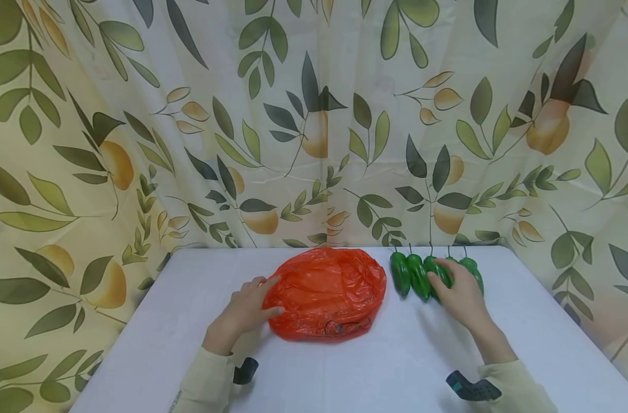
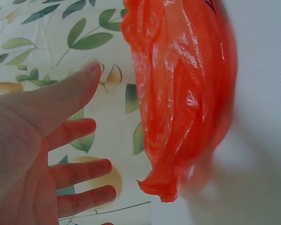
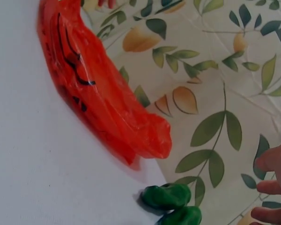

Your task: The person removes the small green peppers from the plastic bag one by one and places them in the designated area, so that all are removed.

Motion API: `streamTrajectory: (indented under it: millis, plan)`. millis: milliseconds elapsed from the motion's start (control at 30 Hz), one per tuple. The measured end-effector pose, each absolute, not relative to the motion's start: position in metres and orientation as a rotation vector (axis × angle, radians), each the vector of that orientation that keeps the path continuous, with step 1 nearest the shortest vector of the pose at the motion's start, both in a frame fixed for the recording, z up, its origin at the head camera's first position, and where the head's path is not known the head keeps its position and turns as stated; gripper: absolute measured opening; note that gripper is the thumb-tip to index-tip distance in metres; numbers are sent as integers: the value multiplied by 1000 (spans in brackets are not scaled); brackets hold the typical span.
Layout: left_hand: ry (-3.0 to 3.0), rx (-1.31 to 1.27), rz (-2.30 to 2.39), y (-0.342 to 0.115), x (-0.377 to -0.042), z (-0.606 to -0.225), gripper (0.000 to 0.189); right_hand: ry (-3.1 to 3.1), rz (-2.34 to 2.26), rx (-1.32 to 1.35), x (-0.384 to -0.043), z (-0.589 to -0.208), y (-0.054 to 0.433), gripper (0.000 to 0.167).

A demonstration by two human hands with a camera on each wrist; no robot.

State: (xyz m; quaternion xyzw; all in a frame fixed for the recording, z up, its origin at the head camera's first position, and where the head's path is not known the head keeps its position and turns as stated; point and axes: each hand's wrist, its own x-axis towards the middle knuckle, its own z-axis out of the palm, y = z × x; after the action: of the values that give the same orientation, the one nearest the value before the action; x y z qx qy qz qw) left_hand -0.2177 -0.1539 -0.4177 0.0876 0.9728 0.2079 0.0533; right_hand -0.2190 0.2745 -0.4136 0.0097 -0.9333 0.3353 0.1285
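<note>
A red plastic bag [image 1: 324,292] with dark printed marks lies on the white table, its surface crinkled. At its left edge is my left hand [image 1: 246,307], thumb and fingers spread; the left wrist view shows a gap between the fingers and the bag [image 2: 187,89]. To the right of the bag, several green peppers [image 1: 400,274] lie side by side in a row, stems pointing to the back. My right hand [image 1: 459,289] is over the right-hand peppers and partly hides them. In the right wrist view its fingers [image 3: 271,187] are extended, apart from the two peppers [image 3: 166,196] seen there.
The white table [image 1: 344,378] meets a curtain [image 1: 303,126] printed with leaves and fruit at its back edge. Dark wrist devices [image 1: 472,387] sit at both sleeves. The peppers stand close to the table's back edge.
</note>
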Motion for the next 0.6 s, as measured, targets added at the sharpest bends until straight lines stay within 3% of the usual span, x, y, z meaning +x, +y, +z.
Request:
streamTrajectory:
  millis: [600]
  plan:
    - [2994, 325, 629, -149, -207, -404, 78, -2733, 978, 79, -212, -399, 256, 51]
